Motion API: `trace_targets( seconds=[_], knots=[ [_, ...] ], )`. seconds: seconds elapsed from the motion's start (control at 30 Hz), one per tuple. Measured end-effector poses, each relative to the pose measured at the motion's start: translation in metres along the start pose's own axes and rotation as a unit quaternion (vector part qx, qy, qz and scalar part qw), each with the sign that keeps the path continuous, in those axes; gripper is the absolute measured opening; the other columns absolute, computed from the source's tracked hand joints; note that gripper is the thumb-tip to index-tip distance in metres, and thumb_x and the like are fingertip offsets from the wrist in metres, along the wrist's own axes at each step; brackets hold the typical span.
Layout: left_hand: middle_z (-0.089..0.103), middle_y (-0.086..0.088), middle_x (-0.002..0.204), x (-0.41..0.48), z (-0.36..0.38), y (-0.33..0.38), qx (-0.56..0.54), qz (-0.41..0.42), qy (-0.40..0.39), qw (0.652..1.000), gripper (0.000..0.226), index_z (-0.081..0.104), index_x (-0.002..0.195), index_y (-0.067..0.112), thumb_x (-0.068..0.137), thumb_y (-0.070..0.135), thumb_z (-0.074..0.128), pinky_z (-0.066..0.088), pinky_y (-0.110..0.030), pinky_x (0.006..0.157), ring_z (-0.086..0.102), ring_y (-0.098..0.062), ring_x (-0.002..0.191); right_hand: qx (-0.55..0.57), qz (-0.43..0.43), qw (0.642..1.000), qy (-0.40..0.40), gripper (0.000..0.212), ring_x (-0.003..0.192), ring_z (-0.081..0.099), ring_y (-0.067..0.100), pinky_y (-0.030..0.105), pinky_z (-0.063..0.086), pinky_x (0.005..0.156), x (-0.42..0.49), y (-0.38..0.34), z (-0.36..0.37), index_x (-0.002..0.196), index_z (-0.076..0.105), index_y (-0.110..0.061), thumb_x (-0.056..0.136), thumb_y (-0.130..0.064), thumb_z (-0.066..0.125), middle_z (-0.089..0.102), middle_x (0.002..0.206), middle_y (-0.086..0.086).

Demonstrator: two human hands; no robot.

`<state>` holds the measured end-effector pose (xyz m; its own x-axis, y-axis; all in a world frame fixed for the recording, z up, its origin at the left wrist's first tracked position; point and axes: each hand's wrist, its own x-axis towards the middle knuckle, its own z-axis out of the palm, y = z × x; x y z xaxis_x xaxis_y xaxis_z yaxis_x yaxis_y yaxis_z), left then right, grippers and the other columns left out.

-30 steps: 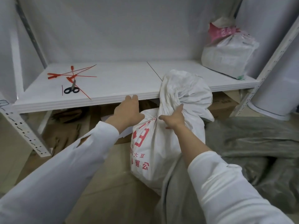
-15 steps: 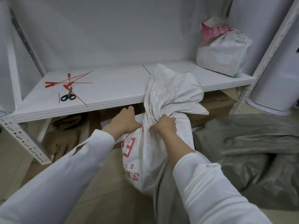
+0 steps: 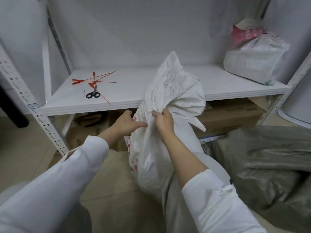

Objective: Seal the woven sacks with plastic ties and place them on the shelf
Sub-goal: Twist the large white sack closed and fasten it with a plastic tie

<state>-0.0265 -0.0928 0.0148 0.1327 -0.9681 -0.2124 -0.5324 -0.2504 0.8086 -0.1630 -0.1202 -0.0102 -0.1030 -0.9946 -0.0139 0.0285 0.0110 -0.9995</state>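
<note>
R hand (image 3: pixel 162 122) clenches the gathered neck of the white sack (image 3: pixel 151 165), which stands on the floor just before the shelf (image 3: pixel 131 88), long axis approx. upright. L hand (image 3: pixel 125 123) is released, fingers straight, thumb at the neck. The red ties (image 3: pixel 94 80) lie up-left on the shelf, nearer to L hand; approx. 4, overlapping. Sacks: this 1, plus a second sack (image 3: pixel 255 61) on the shelf. Scissors (image 3: pixel 92 95): 1 pair.

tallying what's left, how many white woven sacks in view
2. One white woven sack stands on the floor before the white shelf, neck bunched in the right hand; a pink-topped white sack sits at the shelf's right end. More may be hidden.
</note>
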Motion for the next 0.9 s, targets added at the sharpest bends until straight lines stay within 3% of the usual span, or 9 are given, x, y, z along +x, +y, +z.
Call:
trace_targets(
  seconds=[0.13,0.27,0.37,0.43,0.5,0.6,0.73,0.8,0.9],
  knots=[
    [0.042,-0.009,0.141,-0.013,-0.009,-0.020,-0.058,0.012,0.006,0.998,0.113,0.007,0.151,0.020,0.070,0.025,0.085,0.060,-0.045,0.075,0.063,-0.027,0.104,0.088,0.035,0.994,-0.057,0.012,0.095,0.064,0.026,0.044,0.049,0.092,-0.005,-0.001,0.018,0.084,0.066,-0.009,0.075,-0.011,0.058,0.070,0.095,0.008],
    [0.053,0.002,0.130,-0.025,-0.016,-0.042,-0.090,0.056,0.039,0.994,0.107,0.019,0.145,0.033,0.063,0.032,0.088,0.061,-0.038,0.064,0.064,-0.019,0.103,0.135,0.045,0.982,-0.120,0.019,0.076,0.060,0.018,0.032,0.047,0.072,-0.017,-0.005,0.033,0.075,0.063,-0.010,0.081,0.004,0.052,0.065,0.075,0.001],
    [0.051,0.006,0.131,-0.029,-0.029,-0.059,-0.083,0.059,0.065,0.993,0.118,0.012,0.151,0.031,0.062,0.037,0.089,0.057,-0.028,0.059,0.060,-0.015,0.107,0.116,0.044,0.977,-0.172,0.015,0.070,0.062,0.015,0.027,0.048,0.063,-0.024,-0.007,0.045,0.076,0.063,-0.006,0.082,0.003,0.052,0.066,0.067,-0.003],
    [0.055,0.000,0.130,-0.032,-0.038,-0.071,-0.095,0.048,0.061,0.992,0.126,0.009,0.153,0.031,0.058,0.042,0.090,0.053,-0.023,0.055,0.062,-0.016,0.101,0.098,0.045,0.972,-0.208,0.015,0.081,0.066,0.023,0.035,0.052,0.073,-0.028,-0.009,0.050,0.090,0.066,0.004,0.080,0.003,0.055,0.070,0.081,0.007],
    [0.060,-0.001,0.117,-0.039,-0.046,-0.084,-0.106,0.004,0.058,0.993,0.128,0.003,0.155,0.023,0.062,0.036,0.090,0.053,-0.024,0.055,0.065,-0.013,0.090,0.063,0.049,0.966,-0.247,0.022,0.092,0.067,0.029,0.041,0.053,0.086,-0.031,-0.006,0.060,0.098,0.068,0.002,0.078,0.002,0.058,0.071,0.096,0.013],
    [0.062,0.003,0.099,-0.040,-0.058,-0.092,-0.116,-0.050,0.053,0.991,0.108,0.025,0.147,0.015,0.063,0.030,0.090,0.055,-0.026,0.056,0.066,-0.012,0.085,0.016,0.045,0.957,-0.285,0.021,0.100,0.067,0.033,0.045,0.052,0.089,-0.033,0.000,0.071,0.099,0.069,-0.006,0.080,-0.004,0.060,0.071,0.104,0.016],
    [0.069,-0.008,0.101,-0.035,-0.072,-0.092,-0.095,-0.062,0.079,0.990,0.068,0.063,0.113,0.006,0.058,0.035,0.092,0.060,-0.033,0.061,0.069,-0.018,0.084,0.033,0.070,0.958,-0.277,0.038,0.097,0.067,0.034,0.046,0.056,0.085,-0.025,0.001,0.078,0.107,0.064,0.003,0.074,-0.017,0.062,0.068,0.108,0.023],
    [0.070,-0.004,0.097,-0.034,-0.077,-0.093,-0.075,-0.065,0.073,0.992,0.057,0.067,0.104,0.009,0.059,0.035,0.091,0.061,-0.036,0.074,0.068,-0.017,0.086,0.022,0.075,0.959,-0.274,0.045,0.083,0.066,0.030,0.040,0.052,0.074,-0.023,0.000,0.081,0.111,0.065,0.004,0.076,-0.025,0.062,0.068,0.105,0.023],
    [0.071,0.000,0.103,-0.033,-0.082,-0.090,-0.113,-0.070,0.049,0.990,0.064,0.068,0.110,0.014,0.057,0.043,0.090,0.059,-0.034,0.081,0.069,-0.016,0.092,-0.041,0.048,0.967,-0.246,0.038,0.067,0.062,0.014,0.023,0.043,0.059,-0.022,0.000,0.082,0.099,0.070,-0.005,0.083,-0.038,0.063,0.068,0.088,0.009]
  ],
)
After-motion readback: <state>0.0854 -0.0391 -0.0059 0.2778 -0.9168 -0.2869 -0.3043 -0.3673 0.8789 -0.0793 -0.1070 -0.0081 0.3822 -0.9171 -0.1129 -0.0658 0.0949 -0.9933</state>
